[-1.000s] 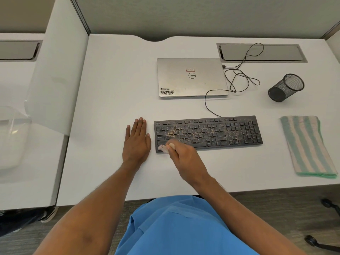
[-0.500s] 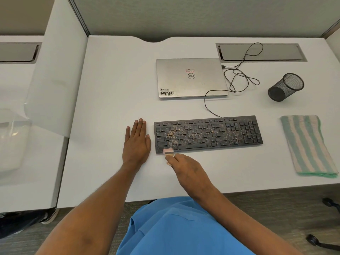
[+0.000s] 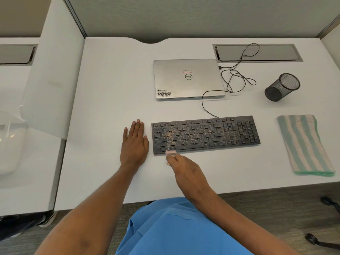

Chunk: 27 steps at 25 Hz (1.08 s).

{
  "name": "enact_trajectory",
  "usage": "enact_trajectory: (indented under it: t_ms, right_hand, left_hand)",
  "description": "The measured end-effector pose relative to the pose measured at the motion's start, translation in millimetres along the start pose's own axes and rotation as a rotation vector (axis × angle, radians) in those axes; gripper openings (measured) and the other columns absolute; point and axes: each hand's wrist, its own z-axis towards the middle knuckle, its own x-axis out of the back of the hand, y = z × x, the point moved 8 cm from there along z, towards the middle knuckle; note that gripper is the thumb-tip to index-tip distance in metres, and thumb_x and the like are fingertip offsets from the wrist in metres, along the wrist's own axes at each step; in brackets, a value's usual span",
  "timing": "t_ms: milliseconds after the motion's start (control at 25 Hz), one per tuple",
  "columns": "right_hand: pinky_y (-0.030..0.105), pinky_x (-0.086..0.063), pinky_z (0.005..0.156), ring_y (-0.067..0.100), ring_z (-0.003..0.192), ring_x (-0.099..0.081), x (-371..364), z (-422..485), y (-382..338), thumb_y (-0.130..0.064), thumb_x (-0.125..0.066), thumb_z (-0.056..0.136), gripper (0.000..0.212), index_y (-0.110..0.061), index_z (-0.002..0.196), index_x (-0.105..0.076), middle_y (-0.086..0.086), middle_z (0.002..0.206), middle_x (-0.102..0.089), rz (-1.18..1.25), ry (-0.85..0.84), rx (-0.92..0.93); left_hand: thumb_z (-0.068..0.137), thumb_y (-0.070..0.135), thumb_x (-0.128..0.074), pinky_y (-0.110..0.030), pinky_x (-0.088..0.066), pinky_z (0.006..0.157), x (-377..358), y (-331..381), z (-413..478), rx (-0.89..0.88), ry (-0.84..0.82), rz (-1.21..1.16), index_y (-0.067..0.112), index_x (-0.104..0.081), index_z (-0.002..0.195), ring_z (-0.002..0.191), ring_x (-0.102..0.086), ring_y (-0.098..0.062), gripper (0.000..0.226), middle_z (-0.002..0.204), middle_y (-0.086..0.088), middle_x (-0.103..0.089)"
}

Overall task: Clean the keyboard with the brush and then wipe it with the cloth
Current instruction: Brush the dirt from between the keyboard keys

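Observation:
A black keyboard [image 3: 206,135] lies across the middle of the white desk [image 3: 114,89], with brownish dust speckled over its keys. My right hand [image 3: 185,170] grips a small pale pink brush [image 3: 171,152], whose blurred head sits at the keyboard's front edge near its left end. My left hand [image 3: 135,144] rests flat on the desk just left of the keyboard, fingers straight, a small gap from it. A folded green-and-white striped cloth [image 3: 303,144] lies to the right of the keyboard.
A shut silver laptop [image 3: 187,78] sits behind the keyboard, with a black cable [image 3: 237,78] looped beside it. A black mesh pen cup [image 3: 282,87] lies tipped on its side at the right. A white divider panel [image 3: 53,70] stands along the desk's left.
My right hand drew the brush from the lower-left keys toward me to the keyboard's front edge. My left hand has stayed flat in place.

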Motion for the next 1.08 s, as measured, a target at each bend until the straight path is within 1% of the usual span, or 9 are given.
enact_trajectory:
  t_ms: [80,160,320,400,560,720,880,1000,1080]
  right_hand:
    - [0.03,-0.051,0.064,0.02,0.076,-0.062,7,-2,-4,-0.004,-0.062,0.091,0.021,-0.016,0.109,-0.063,0.001,0.091,-0.064,-0.011,0.041,-0.001]
    - [0.028,-0.047,0.064,0.018,0.075,-0.058,12,1,-21,-0.005,-0.063,0.092,0.02,-0.016,0.109,-0.063,-0.001,0.091,-0.063,0.013,0.048,0.081]
    - [0.03,-0.047,0.065,0.021,0.078,-0.057,-1,10,-37,0.002,-0.056,0.091,0.029,-0.013,0.116,-0.062,0.004,0.095,-0.063,0.034,-0.042,0.188]
    - [0.034,-0.052,0.067,0.024,0.081,-0.06,-7,10,-29,0.002,-0.052,0.093,0.03,-0.011,0.118,-0.062,0.007,0.098,-0.064,0.046,-0.072,0.145]
    - [0.035,-0.054,0.064,0.023,0.076,-0.063,4,5,-6,-0.002,-0.054,0.093,0.02,-0.012,0.107,-0.063,0.006,0.091,-0.064,0.026,0.03,-0.027]
    - [0.027,-0.046,0.067,0.018,0.081,-0.059,12,16,-23,-0.005,-0.055,0.096,0.025,-0.015,0.117,-0.063,0.002,0.095,-0.064,0.091,0.041,0.047]
    - [0.03,-0.046,0.068,0.022,0.084,-0.06,1,28,-31,-0.008,-0.051,0.1,0.026,-0.014,0.123,-0.061,0.005,0.098,-0.063,0.124,-0.027,0.103]
    - [0.024,-0.041,0.069,0.02,0.086,-0.061,2,23,-13,-0.014,-0.048,0.104,0.023,-0.017,0.121,-0.062,0.0,0.098,-0.064,0.14,0.003,0.02]
    - [0.027,-0.049,0.071,0.019,0.085,-0.062,9,18,2,-0.017,-0.043,0.106,0.024,-0.018,0.122,-0.061,-0.002,0.099,-0.065,0.103,0.053,-0.059]
  left_hand:
    - [0.107,0.034,-0.021,-0.043,-0.002,0.133,0,0,0,0.0,0.001,0.002,0.01,-0.025,0.167,0.163,-0.014,-0.019,0.065,0.175,-0.005,-0.021]
    - [0.107,0.034,-0.02,-0.043,-0.003,0.133,-1,0,0,-0.002,-0.001,0.009,0.01,-0.025,0.167,0.163,-0.014,-0.019,0.065,0.175,-0.005,-0.021]
    - [0.107,0.034,-0.02,-0.044,-0.005,0.133,0,-1,0,-0.005,-0.002,0.007,0.009,-0.026,0.167,0.163,-0.014,-0.02,0.065,0.175,-0.006,-0.022]
    - [0.108,0.034,-0.021,-0.044,-0.004,0.134,0,0,0,-0.008,-0.002,0.006,0.01,-0.025,0.167,0.163,-0.014,-0.02,0.064,0.175,-0.006,-0.021]
    - [0.107,0.033,-0.022,-0.044,-0.005,0.134,0,0,-1,-0.006,0.008,-0.005,0.01,-0.025,0.167,0.163,-0.014,-0.019,0.064,0.175,-0.005,-0.021]
    - [0.107,0.034,-0.022,-0.044,-0.005,0.133,-1,-1,0,-0.004,0.004,0.001,0.01,-0.026,0.167,0.163,-0.014,-0.018,0.064,0.175,-0.005,-0.021]
    - [0.107,0.034,-0.021,-0.044,-0.004,0.133,-3,-3,0,-0.012,-0.009,0.014,0.01,-0.024,0.167,0.163,-0.012,-0.019,0.065,0.176,-0.005,-0.019]
    - [0.108,0.034,-0.021,-0.044,-0.004,0.134,-2,-2,0,-0.012,-0.008,0.007,0.01,-0.024,0.167,0.164,-0.012,-0.018,0.064,0.176,-0.005,-0.019]
    - [0.107,0.033,-0.022,-0.044,-0.005,0.133,0,-1,-1,-0.011,0.003,-0.004,0.009,-0.025,0.167,0.163,-0.013,-0.018,0.064,0.175,-0.005,-0.021]
